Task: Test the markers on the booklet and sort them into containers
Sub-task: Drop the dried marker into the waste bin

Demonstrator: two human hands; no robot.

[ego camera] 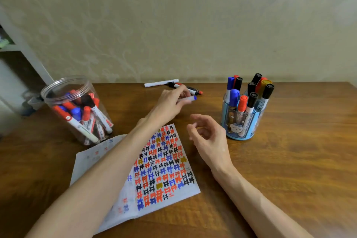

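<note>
Your left hand (170, 102) pinches the blue-capped marker (190, 99) at upper centre; lift it clear of the neighbouring markers (193, 90). Your right hand (207, 134), fingers loosely curled and empty, should steady the booklet (166, 168) below.

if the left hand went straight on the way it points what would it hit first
Probably the loose markers lying just past it; the left hand, holding a blue-capped marker, points at them, though depth is unclear.
</note>
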